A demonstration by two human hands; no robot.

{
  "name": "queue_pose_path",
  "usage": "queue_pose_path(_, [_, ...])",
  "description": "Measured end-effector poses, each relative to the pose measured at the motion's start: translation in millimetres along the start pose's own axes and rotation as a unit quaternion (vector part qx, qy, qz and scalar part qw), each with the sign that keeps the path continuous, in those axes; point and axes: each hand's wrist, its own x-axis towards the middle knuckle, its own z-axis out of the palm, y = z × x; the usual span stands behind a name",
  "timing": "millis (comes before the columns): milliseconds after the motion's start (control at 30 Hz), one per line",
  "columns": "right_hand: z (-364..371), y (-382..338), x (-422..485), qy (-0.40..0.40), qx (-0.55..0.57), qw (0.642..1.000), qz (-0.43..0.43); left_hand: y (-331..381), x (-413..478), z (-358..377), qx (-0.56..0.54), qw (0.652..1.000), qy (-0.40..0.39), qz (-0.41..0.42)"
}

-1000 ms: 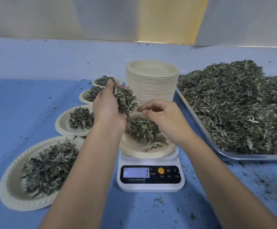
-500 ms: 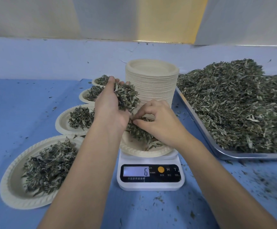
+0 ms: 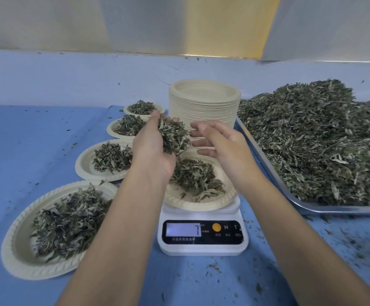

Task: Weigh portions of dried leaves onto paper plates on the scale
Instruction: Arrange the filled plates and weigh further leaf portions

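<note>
A white digital scale [image 3: 202, 246] stands in front of me, its display reading 7. On it sits a paper plate [image 3: 201, 203] with a small heap of dried leaves [image 3: 192, 175]. My left hand [image 3: 151, 149] hovers above the plate's far left side, cupped around a handful of dried leaves [image 3: 174, 138]. My right hand [image 3: 219, 142] is raised beside that handful with fingers loosely spread, holding nothing that I can see.
Several filled paper plates line up at the left, nearest one [image 3: 14, 257], then another [image 3: 81, 164]. A tall stack of empty plates [image 3: 203, 102] stands behind the scale. A metal tray [image 3: 312, 208] heaped with dried leaves [image 3: 316, 138] fills the right. Leaf crumbs dot the blue table [image 3: 25, 133].
My right hand has lifted from the plate's leaf pile and opened beside the left hand's handful. The scale reading went from 6 to 7.
</note>
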Motion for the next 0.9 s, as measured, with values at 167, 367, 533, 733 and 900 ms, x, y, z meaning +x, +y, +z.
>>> queue_pose_path(167, [4.7, -1.3, -2.0, -0.022, 0.030, 0.999, -0.016, -7.2, -0.9, -0.1, 0.014, 0.999, -0.029, 0.002])
queue_pose_path(367, [7.4, 1.1, -1.4, 0.001, 0.020, 0.999, -0.046, -16.8, -3.8, 4.4, 0.084, 0.996, -0.029, 0.028])
queue_pose_path(533, [4.3, 2.9, -0.1, 0.027, 0.056, 0.998, -0.030, -17.4, -3.5, 4.8, 0.053, 0.998, -0.030, 0.020])
queue_pose_path(733, [-3.1, 1.6, 2.2, 0.064, 0.038, 0.997, -0.024, -8.1, 0.0, -1.4, 0.012, 1.000, 0.014, -0.002])
queue_pose_path(900, [-2.5, 0.3, 1.2, 0.064, 0.033, 0.997, -0.038, -10.9, 0.2, -1.0, 0.065, 0.997, -0.030, -0.002])
